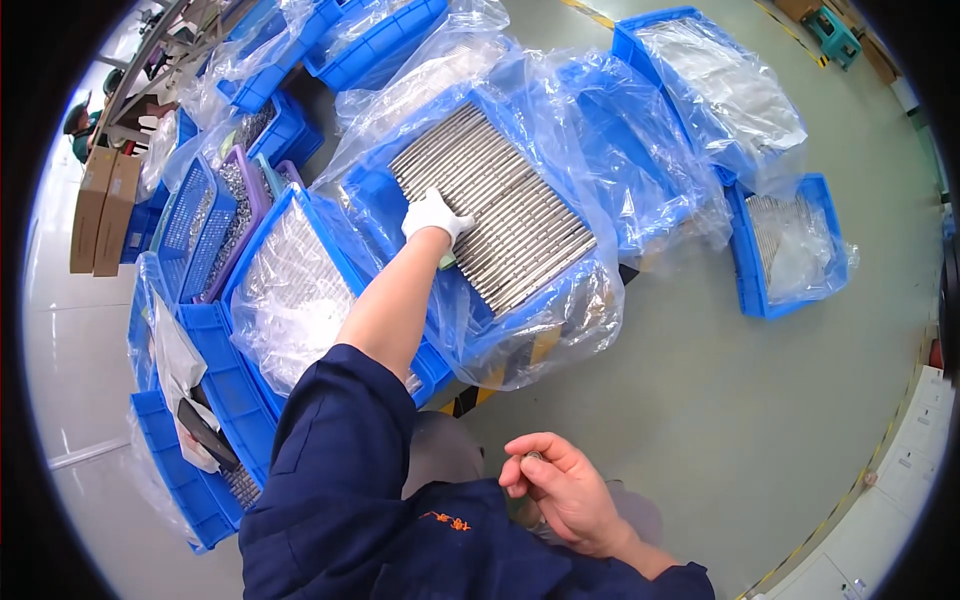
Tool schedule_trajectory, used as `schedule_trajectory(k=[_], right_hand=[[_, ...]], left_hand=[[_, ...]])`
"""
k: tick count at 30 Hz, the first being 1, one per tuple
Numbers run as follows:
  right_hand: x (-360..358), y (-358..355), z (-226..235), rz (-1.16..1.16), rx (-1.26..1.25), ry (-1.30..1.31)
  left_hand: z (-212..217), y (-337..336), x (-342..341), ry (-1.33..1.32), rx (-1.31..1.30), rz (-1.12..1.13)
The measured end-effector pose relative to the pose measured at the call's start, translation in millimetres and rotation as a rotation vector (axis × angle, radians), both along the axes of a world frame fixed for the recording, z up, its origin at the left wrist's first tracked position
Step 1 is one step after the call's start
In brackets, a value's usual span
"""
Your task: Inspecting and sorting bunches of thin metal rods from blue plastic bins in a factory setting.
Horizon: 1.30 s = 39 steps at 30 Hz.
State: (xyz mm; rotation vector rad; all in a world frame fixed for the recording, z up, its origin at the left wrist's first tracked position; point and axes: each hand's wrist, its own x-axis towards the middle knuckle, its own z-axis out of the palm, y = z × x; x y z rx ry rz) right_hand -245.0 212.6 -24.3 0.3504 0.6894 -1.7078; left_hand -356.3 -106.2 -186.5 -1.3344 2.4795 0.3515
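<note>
My left hand (435,216), in a white glove, lies on the left edge of a layer of shiny metal rods (510,215), thumb apart from the fingers. Those rods lie side by side in a blue crate (375,205) lined with clear plastic. Something pale green (447,261) shows beside my left wrist. Close to my body, my bare right hand (570,497) is closed with thumb and forefinger pinched on a small round metal piece (535,456). Most of that piece is hidden by the fingers.
Plastic-covered blue crates (290,280) crowd the left. Behind them stands a purple bin (245,200) of small metal parts. Other blue crates stand at the far right (745,250) and back (640,40). Cardboard boxes (105,210) are at far left. Yellow-black tape (465,402) marks the floor.
</note>
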Motion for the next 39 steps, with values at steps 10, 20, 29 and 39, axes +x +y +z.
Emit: schedule_trajectory(k=[10, 20, 29, 39], right_hand=[[-0.5, -9.3, -5.0, 0.0, -0.011, -0.02], [5.7, -6.1, -2.1, -0.016, -0.003, 0.009], [9.2, -5.6, -2.1, -0.017, -0.033, 0.004], [15.2, -7.8, -3.3, -0.017, -0.02, 0.008]], left_hand=[[8.9, 5.0, 4.1, -0.079, 0.054, -0.099], [-5.6, 19.2, 1.0, 0.063, -0.108, -0.281], [-18.4, 32.0, -2.6, 0.11, -0.111, -0.322], [5.4, 35.4, -9.6, 0.041, 0.128, -0.148]])
